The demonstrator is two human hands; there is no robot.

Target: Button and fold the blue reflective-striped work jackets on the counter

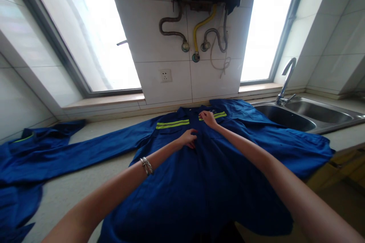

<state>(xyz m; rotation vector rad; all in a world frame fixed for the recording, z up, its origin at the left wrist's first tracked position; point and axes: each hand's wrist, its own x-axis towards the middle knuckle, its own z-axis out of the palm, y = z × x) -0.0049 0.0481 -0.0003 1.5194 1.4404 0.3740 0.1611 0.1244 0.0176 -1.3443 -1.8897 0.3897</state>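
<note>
Two bare forearms in view, no sleeves down to elbows. Left hand (188,138): no rings visible, nails too small to judge. Left wrist wears silver bracelet (146,166), metallic, chunky links, several strands bunched together, sitting snug just above wrist. Right hand (208,117): bare, no watch, no band, no ring seen. No gloves on either hand.

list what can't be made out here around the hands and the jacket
- Head view: left hand fingertips curl into the jacket front, so any grip is hidden.
- Right hand covers the collar area.
- Jacket hem is cut off by the bottom edge.
- Left sleeve end runs past the left edge.
</note>
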